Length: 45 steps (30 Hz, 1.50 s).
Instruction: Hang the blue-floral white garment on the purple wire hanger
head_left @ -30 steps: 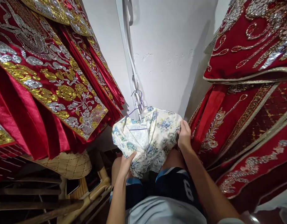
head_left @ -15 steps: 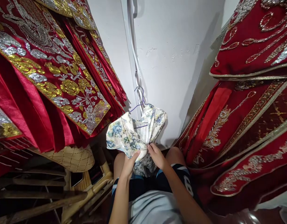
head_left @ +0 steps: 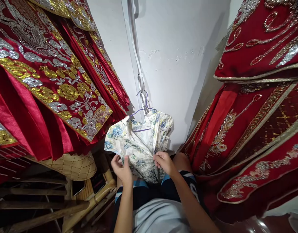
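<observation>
A white floral garment with blue and yellow flowers hangs on a thin purple hanger, in front of my knees. The hanger's hook is caught on a white strap. At the garment's lower left is my left hand, its thumb and fingers apart, holding nothing. My right hand pinches the fabric at the front, just below the neck opening. The lower part of the garment bunches between my legs.
Red embroidered garments hang at the left, and more beaded red garments at the right. A bamboo chair with dark phones stands at lower left. The white wall is behind.
My left hand has let go of the fabric and moved left and slightly down, its fingers spreading. The garment's left side is spread wider. My right hand still holds the front.
</observation>
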{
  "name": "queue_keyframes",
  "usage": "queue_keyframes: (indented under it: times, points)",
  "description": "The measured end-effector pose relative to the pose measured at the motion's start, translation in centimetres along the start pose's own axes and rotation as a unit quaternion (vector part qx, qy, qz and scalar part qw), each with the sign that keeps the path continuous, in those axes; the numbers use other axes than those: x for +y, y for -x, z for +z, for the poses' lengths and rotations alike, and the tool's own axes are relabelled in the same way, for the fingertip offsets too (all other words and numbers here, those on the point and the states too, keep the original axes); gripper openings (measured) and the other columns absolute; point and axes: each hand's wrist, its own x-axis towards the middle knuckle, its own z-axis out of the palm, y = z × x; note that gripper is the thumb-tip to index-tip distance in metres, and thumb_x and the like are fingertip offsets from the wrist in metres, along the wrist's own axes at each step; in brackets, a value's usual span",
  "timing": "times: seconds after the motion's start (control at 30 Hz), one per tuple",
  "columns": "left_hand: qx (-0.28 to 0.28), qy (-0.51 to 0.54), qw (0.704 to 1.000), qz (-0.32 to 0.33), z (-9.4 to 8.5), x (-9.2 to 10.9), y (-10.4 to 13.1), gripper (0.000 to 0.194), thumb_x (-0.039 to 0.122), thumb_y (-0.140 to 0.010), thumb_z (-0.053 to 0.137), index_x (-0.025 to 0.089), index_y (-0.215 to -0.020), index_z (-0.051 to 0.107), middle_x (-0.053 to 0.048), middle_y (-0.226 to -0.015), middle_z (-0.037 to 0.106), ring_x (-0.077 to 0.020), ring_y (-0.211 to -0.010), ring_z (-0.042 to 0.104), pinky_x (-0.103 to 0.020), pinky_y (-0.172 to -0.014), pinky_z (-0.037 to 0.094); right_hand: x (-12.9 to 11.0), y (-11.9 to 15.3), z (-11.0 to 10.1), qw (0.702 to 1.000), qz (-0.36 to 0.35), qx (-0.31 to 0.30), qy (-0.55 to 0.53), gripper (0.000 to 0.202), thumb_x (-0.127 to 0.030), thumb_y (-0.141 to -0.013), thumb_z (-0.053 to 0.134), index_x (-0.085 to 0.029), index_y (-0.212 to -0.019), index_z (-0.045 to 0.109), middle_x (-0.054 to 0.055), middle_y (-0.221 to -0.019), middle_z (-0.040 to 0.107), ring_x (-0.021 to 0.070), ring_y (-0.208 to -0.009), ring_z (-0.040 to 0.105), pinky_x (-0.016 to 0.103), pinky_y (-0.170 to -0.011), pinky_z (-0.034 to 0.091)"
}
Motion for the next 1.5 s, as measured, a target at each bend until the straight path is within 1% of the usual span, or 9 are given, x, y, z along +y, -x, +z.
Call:
queue_keyframes:
  times: [0.07,0.1,0.27,0.6,0.93,1.07,1.2,1.3,1.5]
  points:
    - [0.108,-0.059,0.988,0.092,0.1,0.0,0.6,0.04,0.047,-0.089,0.055,0.025,-0.122,0.047,-0.011,-0.121,0.056,-0.0268,-0.118,0.054,-0.043,-0.102,0.043,0.0,0.1,-0.1,1.0,0.026,-0.007,-0.005,0.027,-0.043,-0.082,0.062,-0.019,-0.068,0.058,-0.002,-0.048,0.057,0.0093,-0.038,0.041,0.024,-0.044,0.03]
    - [0.095,-0.077,0.985,0.119,0.3,0.0,0.9,0.035,0.046,-0.089,0.056,0.025,-0.116,0.05,-0.01,-0.117,0.057,-0.0256,-0.112,0.056,-0.041,-0.099,0.044,-0.1,0.2,0.1,0.999,0.036,-0.015,-0.013,0.026,-0.042,-0.08,0.063,-0.019,-0.07,0.059,-0.002,-0.047,0.059,0.0089,-0.036,0.039,0.024,-0.042,0.028]
    - [-0.156,-0.074,0.98,0.097,3.4,0.2,3.3,0.037,0.033,-0.079,0.065,0.024,-0.112,0.052,-0.009,-0.105,0.062,-0.0245,-0.091,0.061,-0.037,-0.087,0.048,-0.8,0.3,1.4,0.996,0.055,-0.05,-0.043,0.02,-0.036,-0.076,0.06,-0.018,-0.067,0.059,-0.001,-0.045,0.06,0.0076,-0.031,0.036,0.022,-0.037,0.023]
    - [-0.282,-0.053,0.953,0.097,5.5,1.0,4.6,0.004,0.02,-0.082,0.05,0.021,-0.079,0.047,0.003,-0.068,0.05,-0.0143,-0.064,0.049,-0.023,-0.06,0.038,-2.1,0.1,0.3,1.0,0.003,-0.02,-0.016,0.02,-0.026,-0.079,0.055,-0.016,-0.065,0.065,-0.002,-0.043,0.057,0.0074,-0.033,0.038,0.021,-0.038,0.026]
    - [-0.343,-0.225,0.883,0.229,5.1,-0.3,1.7,0.018,0.024,-0.091,0.045,0.021,-0.074,0.045,-0.002,-0.074,0.054,-0.0184,-0.071,0.052,-0.027,-0.066,0.036,-15.7,-8.0,-2.2,0.99,-0.068,0.046,-0.114,0.013,-0.021,-0.074,0.062,-0.013,-0.064,0.065,-0.003,-0.049,0.054,0.0035,-0.039,0.039,0.016,-0.036,0.025]
    - [-0.374,-0.288,0.85,0.233,4.8,0.1,-0.4,0.016,0.019,-0.087,0.048,0.021,-0.071,0.047,-0.002,-0.07,0.057,-0.0183,-0.066,0.053,-0.027,-0.063,0.035,-17.7,-8.0,-1.8,0.99,-0.101,0.039,-0.093,0.015,-0.022,-0.076,0.06,-0.012,-0.066,0.065,-0.002,-0.046,0.054,0.0033,-0.036,0.039,0.015,-0.034,0.024]
    - [-0.358,-0.176,0.885,0.238,5.2,4.0,-3.0,0.008,0.022,-0.088,0.055,0.02,-0.095,0.059,-0.001,-0.076,0.064,-0.0167,-0.069,0.06,-0.026,-0.067,0.043,-16.7,-6.9,-1.2,0.992,-0.12,0.003,-0.046,0.017,-0.027,-0.078,0.057,-0.014,-0.069,0.064,-0.002,-0.046,0.057,0.0052,-0.035,0.041,0.016,-0.035,0.027]
    - [-0.218,-0.071,0.921,0.315,6.2,9.2,-5.3,0.034,0.027,-0.093,0.054,0.019,-0.126,0.054,-0.003,-0.088,0.067,-0.0158,-0.078,0.063,-0.028,-0.078,0.047,-16.3,-6.6,-0.8,0.991,-0.131,0.0,-0.009,0.017,-0.027,-0.077,0.054,-0.015,-0.068,0.063,-0.003,-0.044,0.056,0.0062,-0.034,0.041,0.017,-0.037,0.028]
    - [-0.259,-0.133,0.843,0.452,8.2,15.8,-8.4,0.019,0.028,-0.094,0.055,0.017,-0.09,0.07,-0.005,-0.086,0.071,-0.0182,-0.08,0.064,-0.029,-0.075,0.047,-15.2,-7.7,-0.6,0.976,-0.202,0.037,0.066,0.017,-0.027,-0.08,0.052,-0.018,-0.067,0.059,-0.004,-0.047,0.055,0.009,-0.041,0.044,0.021,-0.043,0.031]
